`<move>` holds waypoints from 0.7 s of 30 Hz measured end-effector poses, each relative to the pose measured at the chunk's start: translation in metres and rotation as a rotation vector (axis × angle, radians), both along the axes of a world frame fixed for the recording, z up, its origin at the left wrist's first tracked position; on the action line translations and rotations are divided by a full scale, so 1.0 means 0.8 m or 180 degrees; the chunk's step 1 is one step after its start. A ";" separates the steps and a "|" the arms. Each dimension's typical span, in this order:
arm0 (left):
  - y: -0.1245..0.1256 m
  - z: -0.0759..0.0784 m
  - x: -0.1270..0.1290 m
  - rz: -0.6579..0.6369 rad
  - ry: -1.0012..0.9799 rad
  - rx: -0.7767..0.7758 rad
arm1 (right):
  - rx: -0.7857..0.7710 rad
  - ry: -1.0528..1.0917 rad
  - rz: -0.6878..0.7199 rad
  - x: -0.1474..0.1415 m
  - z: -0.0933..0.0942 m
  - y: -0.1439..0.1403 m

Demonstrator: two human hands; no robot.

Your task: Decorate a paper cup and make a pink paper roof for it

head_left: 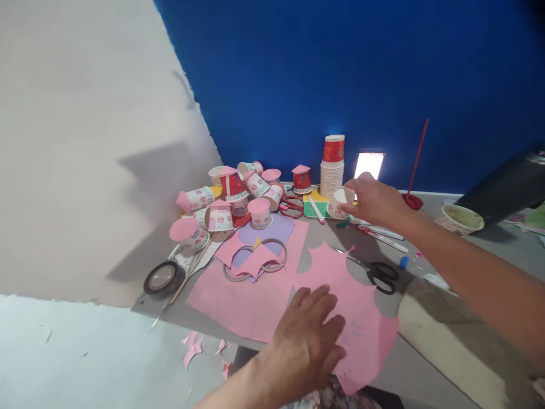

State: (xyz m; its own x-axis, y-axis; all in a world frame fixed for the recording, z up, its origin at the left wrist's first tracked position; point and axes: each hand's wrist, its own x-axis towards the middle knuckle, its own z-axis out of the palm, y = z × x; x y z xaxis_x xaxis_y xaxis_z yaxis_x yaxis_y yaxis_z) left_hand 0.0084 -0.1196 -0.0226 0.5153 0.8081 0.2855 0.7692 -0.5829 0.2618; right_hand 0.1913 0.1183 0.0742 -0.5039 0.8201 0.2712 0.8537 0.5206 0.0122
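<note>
My right hand (372, 199) reaches to the back of the table, its fingers closed round a white patterned paper cup (338, 204). The cup is tilted, just in front of a tall stack of paper cups (332, 179). Flat on the pink paper (360, 301), whose edge has curved cut-outs, rests my left hand (310, 329) with its fingers spread. Black-handled scissors (381, 275) lie by that paper's right edge. Decorated cups with pink paper tops (260, 211) are heaped left of the stack.
A roll of black tape (164, 278) and thin sticks lie at the table's left edge. Tape rings (275, 255) rest on purple and pink paper. Markers (385, 241) lie below my right forearm. At right are a patterned cup (460, 218) and a pale block (447, 341). Pink scraps (192, 347) lie below.
</note>
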 end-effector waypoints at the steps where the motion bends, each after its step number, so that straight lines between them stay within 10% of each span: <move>1: 0.001 0.003 -0.010 0.0164 -0.0069 0.0081 | 0.0069 -0.0068 0.0058 -0.005 -0.006 0.008; 8: 0.014 0.020 -0.116 0.1946 0.0072 0.0531 | 0.0179 0.0095 0.0216 -0.011 -0.029 0.018; 21: 0.037 0.031 -0.137 0.2443 -0.0375 -0.0367 | -0.0920 -0.0503 0.2252 -0.099 -0.065 -0.073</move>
State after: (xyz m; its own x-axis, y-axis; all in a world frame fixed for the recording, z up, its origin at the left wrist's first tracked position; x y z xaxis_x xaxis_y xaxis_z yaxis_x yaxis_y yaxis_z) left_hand -0.1015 -0.0898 0.0024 -0.2278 0.9537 0.1963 0.9093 0.1363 0.3932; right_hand 0.1118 0.0596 0.0224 -0.9484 0.3164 -0.0228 0.3169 0.9417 -0.1131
